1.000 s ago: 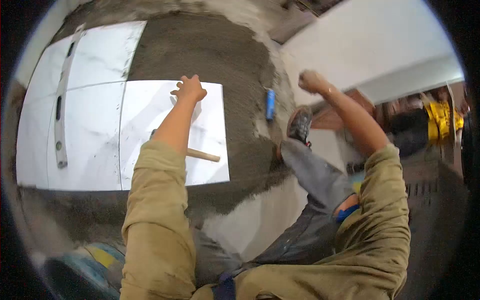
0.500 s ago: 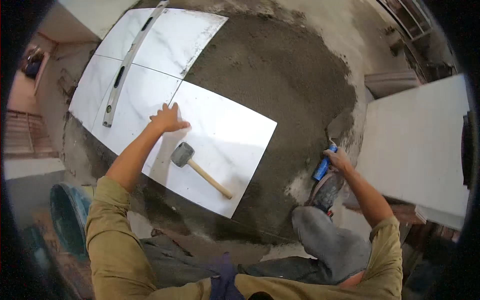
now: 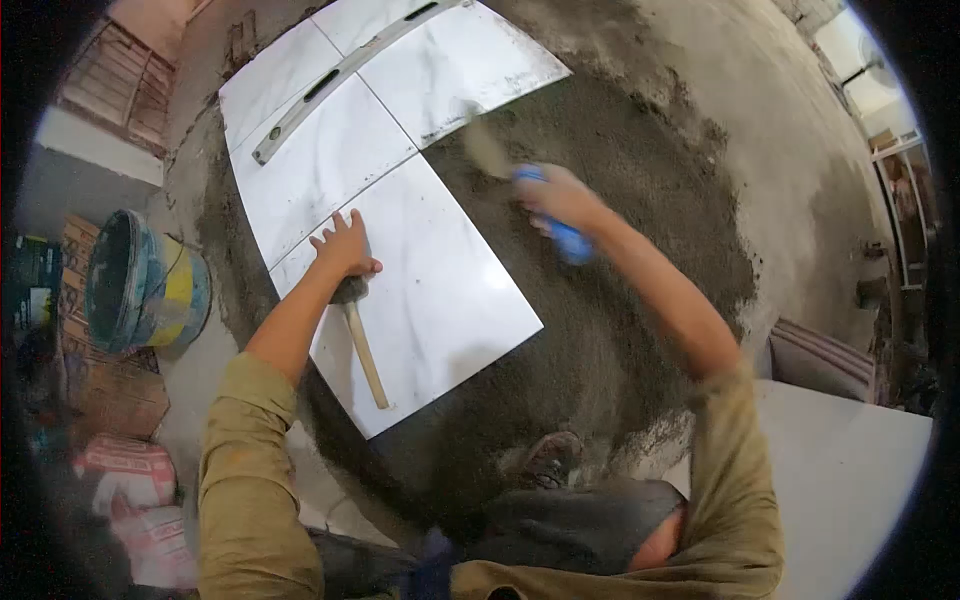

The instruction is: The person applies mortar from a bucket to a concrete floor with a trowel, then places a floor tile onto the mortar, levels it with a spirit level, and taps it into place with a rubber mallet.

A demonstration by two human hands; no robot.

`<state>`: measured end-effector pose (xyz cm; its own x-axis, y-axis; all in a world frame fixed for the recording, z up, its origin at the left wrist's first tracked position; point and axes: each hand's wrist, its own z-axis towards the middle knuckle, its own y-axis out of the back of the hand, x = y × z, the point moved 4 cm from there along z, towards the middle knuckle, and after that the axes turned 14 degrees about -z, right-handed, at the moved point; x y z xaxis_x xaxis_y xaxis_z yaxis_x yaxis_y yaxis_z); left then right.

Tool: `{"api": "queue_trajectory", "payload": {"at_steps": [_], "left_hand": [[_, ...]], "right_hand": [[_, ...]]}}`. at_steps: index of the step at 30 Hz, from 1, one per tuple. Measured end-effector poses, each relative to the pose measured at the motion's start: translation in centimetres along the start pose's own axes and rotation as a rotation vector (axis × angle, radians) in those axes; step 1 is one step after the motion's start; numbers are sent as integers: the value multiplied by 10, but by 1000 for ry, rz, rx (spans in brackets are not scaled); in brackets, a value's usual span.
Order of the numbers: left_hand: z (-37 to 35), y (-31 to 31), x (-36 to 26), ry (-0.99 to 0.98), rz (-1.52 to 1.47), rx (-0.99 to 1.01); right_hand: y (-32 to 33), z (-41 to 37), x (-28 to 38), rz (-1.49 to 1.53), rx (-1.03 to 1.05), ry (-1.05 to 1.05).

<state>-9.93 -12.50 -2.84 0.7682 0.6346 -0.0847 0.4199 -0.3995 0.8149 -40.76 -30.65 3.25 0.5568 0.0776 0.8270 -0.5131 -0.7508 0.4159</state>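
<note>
My left hand (image 3: 345,247) lies with fingers spread on a white marble-look tile (image 3: 440,270), close to its joint with the neighbouring tile. Under that wrist a rubber mallet (image 3: 366,355) rests on the tile; its dark head is partly hidden and its wooden handle points toward me. My right hand (image 3: 572,205) grips the blue handle of a trowel (image 3: 487,148), slightly blurred by motion. The trowel's blade reaches the dirty edge of the far tile (image 3: 450,70), over the grey mortar bed (image 3: 640,220). A spirit level (image 3: 345,72) lies across the laid tiles.
A bucket (image 3: 120,285) with a yellow band stands at left, above red-and-white bags (image 3: 130,470). A large pale slab (image 3: 840,470) lies at lower right, beside a stack of boards (image 3: 820,360). My shoe (image 3: 553,460) is at the mortar's near edge.
My right hand has carried the trowel from the mortar's right side up and left to the far tile's edge. My left hand stays on the tile. The view has turned.
</note>
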Motion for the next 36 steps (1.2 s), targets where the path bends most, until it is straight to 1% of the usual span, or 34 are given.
{"api": "queue_trajectory", "payload": {"at_steps": [1, 2, 3, 4, 5, 6, 8, 10, 11, 12, 13, 15, 17, 18, 20, 21, 23, 24, 25, 27, 28, 30, 31, 33, 34, 36], "left_hand": [[4, -1, -2, -2, -8, -13], [8, -4, 0, 13, 7, 8], [12, -3, -1, -18, 30, 3], [14, -6, 3, -11, 18, -1], [14, -10, 4, 2, 1, 0], [13, -9, 0, -19, 7, -2], [5, -4, 2, -11, -22, 1], [4, -4, 5, -22, -45, 4], [5, -2, 6, -33, -68, 0], [6, 1, 4, -36, -82, -7], [5, 2, 1, -16, -46, 3], [4, -1, 0, 14, -37, 21], [5, -2, 2, 28, -69, 14], [5, 0, 0, 28, -71, 22], [2, 11, -5, 48, -82, 38], [3, 12, -6, 55, -66, 61], [8, 5, -3, 72, -66, 66], [6, 7, -2, 59, -77, 50], [6, 9, -2, 43, -85, 32], [2, 9, -1, 33, -98, 16], [3, 10, -1, 29, -87, 9], [3, 12, -1, 27, -78, 11], [3, 12, -1, 24, -68, 6], [6, 10, -3, 14, -62, 11], [8, 10, -2, 21, -44, 0], [7, 12, -4, 11, -16, -12]], "right_hand": [[-29, 34, 8, -28, 83, 24], [-50, 36, 37, 50, 157, 85], [-69, 65, 35, -52, 99, 76], [-79, 70, 45, -9, 120, 28], [-83, 70, 46, 34, 149, -20], [-74, 75, 35, 35, 128, -27], [-61, 99, 16, -121, 86, 57], [-16, 98, -9, -159, -18, -11], [18, 78, -9, -451, -192, -17], [43, 83, -26, -555, -326, -14], [65, 74, -38, -642, -666, 131], [98, 34, -30, -227, -428, -105], [131, 38, -40, -408, -200, -163], [135, 35, -38, -424, -188, -155], [135, 37, -14, -1103, -257, -15], [126, 40, 1, -1119, -239, 1], [97, 41, 37, -1445, -206, 304], [87, 51, 48, -1464, -214, 371], [79, 66, 54, -1460, -201, 369], [56, 88, 72, -1546, -185, 522], [45, 93, 85, -1541, -177, 524], [36, 105, 97, -1615, 8, 262], [38, 110, 97, -1612, 20, 257], [44, 122, 94, -1606, 126, 243], [47, 126, 89, -1603, 137, 229], [57, 133, 82, -1665, 31, 261]]}}
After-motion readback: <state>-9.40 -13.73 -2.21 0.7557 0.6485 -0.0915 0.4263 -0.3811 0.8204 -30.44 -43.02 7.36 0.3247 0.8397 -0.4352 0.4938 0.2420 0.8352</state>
